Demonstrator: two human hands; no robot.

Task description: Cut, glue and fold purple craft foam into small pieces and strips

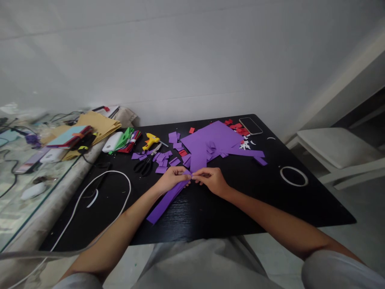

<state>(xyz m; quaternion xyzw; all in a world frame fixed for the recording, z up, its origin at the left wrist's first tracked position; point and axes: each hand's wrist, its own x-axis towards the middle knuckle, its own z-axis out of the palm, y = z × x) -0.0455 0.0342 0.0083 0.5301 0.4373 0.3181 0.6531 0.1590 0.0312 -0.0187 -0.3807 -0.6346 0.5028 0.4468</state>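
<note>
The person sits at a black table (234, 212), and I read the clock from where the two hands meet, with 12 toward the wall. The left hand (174, 178) grasps a purple paper strip (168, 202) near its upper end, thumb on top; the strip slants from there toward between 7 and 8 o'clock, just above or on the tabletop, I cannot tell which. The right hand (212, 179) pinches that same upper end between thumb and fingertips, right beside the left thumb. The fingers hide the finer detail of the hold.

At 12 o'clock a broad purple band (198, 156) runs away from the hands, overlapping a large purple sheet (221, 134) at 1. Small purple pieces (164, 159) lie scattered at 10, with black-handled scissors (145, 165) between 9 and 10 and a yellow glue gun (150, 141) between 10 and 11. A narrow purple strip (245, 152) points toward 2, near white scraps (246, 144); red scraps (240, 128) and a phone (250, 125) sit between 1 and 2. A white ring (294, 176) lies flat at 3, and a white cable (128, 182) loops at 9.
</note>
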